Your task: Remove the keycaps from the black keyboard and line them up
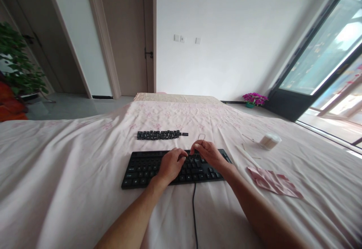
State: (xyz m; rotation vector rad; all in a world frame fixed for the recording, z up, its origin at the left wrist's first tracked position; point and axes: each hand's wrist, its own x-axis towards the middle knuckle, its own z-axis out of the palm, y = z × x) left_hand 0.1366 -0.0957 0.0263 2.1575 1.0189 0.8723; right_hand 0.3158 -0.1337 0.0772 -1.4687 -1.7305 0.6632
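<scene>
A black keyboard (138, 174) lies on the pink cloth with its cable running toward me. My left hand (171, 164) is over its middle, thumb and fingers pinched together; whatever is between them is too small to make out. Just right of it, my right hand (207, 153) is closed above the upper keys, gripping a wire keycap puller (201, 136) whose thin loop sticks out beyond the knuckles. The two hands' fingertips nearly meet. Behind the keyboard, several loose black keycaps (158, 135) lie in rows, with a longer one (185, 134) at their right end.
Right of the keyboard lie a folded pink cloth (274, 181), a tub of cotton swabs (270, 141) and several thin sticks (249, 151). The floral bedcover (85, 166) is wrinkled. The black cable (194, 211) runs between my forearms.
</scene>
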